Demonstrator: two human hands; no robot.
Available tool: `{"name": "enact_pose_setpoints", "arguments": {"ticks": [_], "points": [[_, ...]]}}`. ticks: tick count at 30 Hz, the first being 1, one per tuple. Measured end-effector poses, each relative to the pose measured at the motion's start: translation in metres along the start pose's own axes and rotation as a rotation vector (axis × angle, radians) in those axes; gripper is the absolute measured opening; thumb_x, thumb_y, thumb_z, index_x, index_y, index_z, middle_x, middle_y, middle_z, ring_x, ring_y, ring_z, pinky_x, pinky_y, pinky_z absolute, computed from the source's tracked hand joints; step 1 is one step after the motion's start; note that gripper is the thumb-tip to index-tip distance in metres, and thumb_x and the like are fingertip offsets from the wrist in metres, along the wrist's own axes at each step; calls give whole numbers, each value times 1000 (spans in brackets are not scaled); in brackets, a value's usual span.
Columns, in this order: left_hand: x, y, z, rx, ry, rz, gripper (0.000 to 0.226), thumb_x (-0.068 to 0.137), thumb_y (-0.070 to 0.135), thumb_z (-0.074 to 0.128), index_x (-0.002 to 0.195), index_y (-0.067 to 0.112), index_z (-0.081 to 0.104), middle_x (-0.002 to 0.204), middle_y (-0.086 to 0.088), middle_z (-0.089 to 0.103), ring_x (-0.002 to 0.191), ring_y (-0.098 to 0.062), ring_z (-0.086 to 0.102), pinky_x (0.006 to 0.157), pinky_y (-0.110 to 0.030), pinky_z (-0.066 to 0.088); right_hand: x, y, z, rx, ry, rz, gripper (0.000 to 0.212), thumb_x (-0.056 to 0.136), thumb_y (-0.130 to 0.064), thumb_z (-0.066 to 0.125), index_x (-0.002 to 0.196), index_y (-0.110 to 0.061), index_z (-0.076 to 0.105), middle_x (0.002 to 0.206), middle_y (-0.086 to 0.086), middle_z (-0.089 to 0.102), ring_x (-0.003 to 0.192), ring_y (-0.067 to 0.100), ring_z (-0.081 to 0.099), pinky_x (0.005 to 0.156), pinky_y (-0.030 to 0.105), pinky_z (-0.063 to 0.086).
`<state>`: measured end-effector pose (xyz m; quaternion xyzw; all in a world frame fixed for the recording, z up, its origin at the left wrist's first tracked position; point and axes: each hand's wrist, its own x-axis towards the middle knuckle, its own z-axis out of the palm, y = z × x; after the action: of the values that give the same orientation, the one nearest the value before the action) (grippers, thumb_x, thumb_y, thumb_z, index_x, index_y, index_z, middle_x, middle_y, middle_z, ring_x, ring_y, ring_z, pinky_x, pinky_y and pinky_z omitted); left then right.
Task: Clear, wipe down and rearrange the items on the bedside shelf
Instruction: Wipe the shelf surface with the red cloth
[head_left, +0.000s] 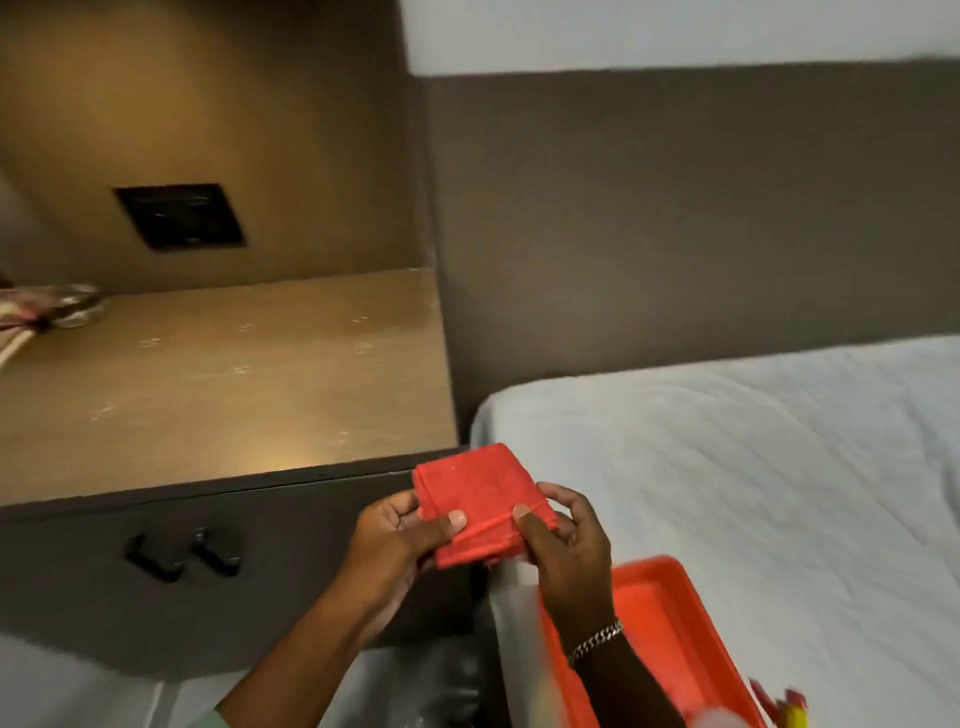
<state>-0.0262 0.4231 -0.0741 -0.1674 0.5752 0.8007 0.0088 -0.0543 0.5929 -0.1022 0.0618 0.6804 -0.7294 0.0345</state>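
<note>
A folded red cloth (475, 493) is held in front of me, just past the shelf's front right corner. My left hand (400, 540) grips its left edge with the thumb on top. My right hand (566, 540), with a chain bracelet at the wrist, pinches its right edge. The brown bedside shelf (234, 379) lies to the left, its top mostly bare with pale smudges. At its far left edge sits a crumpled patterned item next to something shiny (47, 312).
An orange tray (670, 597) rests on the white bed (753, 467) at lower right, with small red and yellow items at its near corner. A dark socket panel (179, 215) is set in the alcove wall. A black handle (182, 553) sticks out of the shelf's dark front.
</note>
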Motion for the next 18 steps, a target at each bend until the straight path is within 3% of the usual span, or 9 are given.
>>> {"name": "enact_pose_setpoints", "arguments": {"ticks": [3, 6, 9, 12, 14, 16, 18], "points": [[4, 38, -41, -2, 182, 209, 39, 65, 7, 78, 102, 4, 68, 97, -16, 76, 86, -28, 73, 75, -34, 61, 18, -33, 68, -15, -158, -73, 22, 83, -18, 71, 102, -25, 63, 91, 3, 75, 78, 15, 74, 59, 25, 58], [17, 68, -82, 136, 384, 347, 28, 74, -2, 75, 99, 7, 66, 96, -16, 74, 80, -23, 72, 76, -33, 60, 34, -50, 135, -190, -228, -158, 20, 82, -20, 70, 101, -20, 64, 90, 1, 72, 71, 12, 72, 56, 25, 56], [30, 85, -125, 440, 464, 393, 27, 77, 2, 74, 102, 2, 63, 92, -13, 69, 83, -25, 66, 80, -37, 56, 46, -48, 180, -650, -156, -356, 23, 81, -21, 67, 103, -14, 66, 99, 10, 70, 93, 28, 64, 79, 34, 52], [34, 92, -179, 693, 528, 574, 22, 85, 13, 68, 106, 12, 64, 94, -4, 69, 86, -17, 66, 75, -24, 55, 51, -37, 212, -856, -2, -529, 32, 80, -18, 58, 112, -17, 63, 124, 16, 55, 116, 34, 49, 97, 45, 45], [45, 98, -215, 878, 458, 604, 29, 91, 19, 59, 119, 14, 60, 114, -5, 66, 105, -17, 62, 88, -27, 51, 47, -32, 243, -946, -26, -494, 36, 85, -35, 49, 120, -32, 56, 145, 9, 42, 133, 31, 36, 108, 52, 31], [61, 102, -244, 1127, 286, 501, 40, 94, 26, 52, 133, 15, 50, 139, -7, 53, 130, -20, 46, 107, -32, 38, 41, -20, 265, -1162, -169, -433, 43, 87, -54, 34, 126, -42, 46, 153, -1, 32, 142, 29, 22, 112, 58, 13], [74, 105, -266, 1218, 183, 458, 49, 95, 31, 50, 141, 18, 40, 150, -5, 40, 140, -19, 33, 115, -33, 27, 42, -7, 259, -1303, -205, -491, 51, 87, -61, 24, 133, -46, 38, 156, -7, 28, 145, 26, 19, 113, 57, 11]]}}
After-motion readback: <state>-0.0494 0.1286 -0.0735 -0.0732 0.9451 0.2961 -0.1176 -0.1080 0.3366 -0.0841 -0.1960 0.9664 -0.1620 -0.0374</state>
